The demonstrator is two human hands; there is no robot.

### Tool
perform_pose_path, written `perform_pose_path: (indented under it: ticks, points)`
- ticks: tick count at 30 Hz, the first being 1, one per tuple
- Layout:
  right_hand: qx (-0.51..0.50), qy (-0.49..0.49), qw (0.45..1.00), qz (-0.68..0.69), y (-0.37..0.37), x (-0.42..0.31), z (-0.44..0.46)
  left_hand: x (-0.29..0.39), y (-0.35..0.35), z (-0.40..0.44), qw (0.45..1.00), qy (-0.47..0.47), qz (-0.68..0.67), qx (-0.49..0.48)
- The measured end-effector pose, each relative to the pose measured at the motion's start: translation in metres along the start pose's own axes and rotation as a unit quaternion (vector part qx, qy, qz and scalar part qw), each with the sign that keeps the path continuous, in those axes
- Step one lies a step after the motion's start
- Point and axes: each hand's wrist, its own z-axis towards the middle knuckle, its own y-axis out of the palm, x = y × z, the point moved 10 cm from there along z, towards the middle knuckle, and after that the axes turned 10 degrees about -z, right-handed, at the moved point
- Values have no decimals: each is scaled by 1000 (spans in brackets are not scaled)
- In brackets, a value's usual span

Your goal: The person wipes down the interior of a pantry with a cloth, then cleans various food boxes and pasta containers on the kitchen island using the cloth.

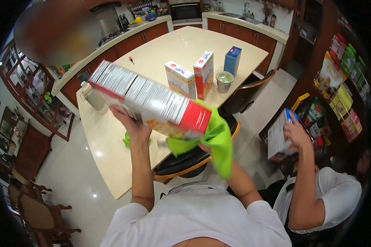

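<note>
A large red-and-white cardboard food box [146, 99], its side panel covered in printed text, is held tilted above the table. My left hand [130, 124] grips it from below near its left part, fingers closed against the cardboard. At the box's right end, a bright green cloth [218, 138] is bunched against the red corner. My right hand [205, 149] is mostly hidden behind that cloth and holds it to the box. Under the box, another piece of green cloth [127, 140] lies on the table.
On the cream table [160, 47] stand a white-and-yellow box [180, 80], a red-and-white box [204, 76], a blue box [232, 61], a lidded cup [224, 82] and a pale bottle [92, 98]. Black chairs [185, 163] sit close. At right, another person's hand [297, 131] holds a box by stocked shelves.
</note>
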Motion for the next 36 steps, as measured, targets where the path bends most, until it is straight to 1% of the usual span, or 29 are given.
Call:
perform_pose_path:
  ticks: [1, 2, 4, 5, 6, 7, 9, 11, 13, 14, 16, 17, 18, 20, 21, 22, 23, 24, 25, 26, 27, 28, 29, 30, 31, 32, 33, 35, 36]
  points:
    - [-51, -39, 998, 19, 13, 2, 11, -13, -9, 7, 998, -48, -7, -43]
    - [-104, -80, 991, 38, 28, 6, 20, -23, -32, 25, 955, -88, -69, -275]
    - [-208, -161, 961, 79, 56, 4, 21, -49, 18, -17, 890, -267, -133, -344]
    - [-106, -255, 956, -96, 43, -9, 18, -53, 26, -27, 870, -301, -147, -362]
    - [1, -336, 904, -266, 31, -25, 7, -56, 33, -34, 856, -320, -158, -373]
    - [-94, -307, 836, -445, -15, -49, 15, -59, 38, -41, 847, -335, -167, -378]
    - [-305, -336, 550, -701, -120, -86, 6, -64, 45, -50, 832, -353, -180, -388]
    - [-258, -355, 605, -664, -92, -112, 25, -67, 49, -54, 823, -362, -184, -396]
    - [-258, -440, 600, -617, -53, -132, 30, -64, 51, -54, 821, -363, -174, -404]
    - [-306, -344, 647, -608, -40, -99, 62, -56, 49, -50, 826, -356, -165, -405]
    - [-172, -354, 893, -218, 43, -88, -7, -32, 43, -36, 841, -326, -136, -410]
    - [-112, -401, 909, -24, 78, -78, -51, -17, 37, -26, 852, -306, -115, -410]
    - [-194, -296, 934, -50, 98, -40, -51, 6, 24, -11, 863, -265, -58, -427]
    - [-271, -229, 935, 14, 101, 15, -45, 42, 17, 2, 878, -221, -14, -425]
    - [-343, -163, 922, 78, 109, 34, -47, 62, 10, 10, 899, -164, -20, -405]
    - [-367, -329, 799, -344, 131, -20, 16, 80, 16, 8, 932, -111, 9, -346]
    - [-294, -528, 504, -617, 145, -74, 71, 99, 15, 14, 952, -59, 41, -299]
    - [-305, -504, 576, -567, 151, -83, 61, 120, 7, 21, 966, -6, 71, -250]
    - [-290, -544, 474, -629, 165, -84, 53, 140, 38, 14, 938, 125, 179, -269]
    - [-177, -376, 805, -423, 149, -78, 89, 158, 41, 16, 949, 174, 229, -126]
    - [-274, -272, 877, -287, 169, -48, 102, 187, 33, 26, 945, 225, 228, -64]
    - [-365, -73, 794, -480, 155, -48, 75, 192, 50, 22, 925, 275, 259, -35]
    - [-365, -71, 794, -480, 160, -42, 76, 198, 70, 17, 900, 324, 290, -5]
    - [-345, -291, 651, -611, 186, -50, 67, 201, 82, 27, 901, 313, 297, -33]
    - [-296, -485, 452, -687, 210, -46, 47, 204, 92, 39, 902, 301, 305, -59]
    - [-335, -427, 565, -622, 219, -40, 57, 202, 97, 52, 912, 282, 291, -64]
    - [-338, -425, 566, -621, 221, -39, 57, 198, 102, 64, 911, 273, 301, -67]
    - [-212, -526, 511, -646, 222, -65, 45, 184, 104, 87, 905, 280, 316, -47]
    - [-289, -485, 541, -623, 215, -70, 45, 179, 99, 107, 882, 293, 366, -39]
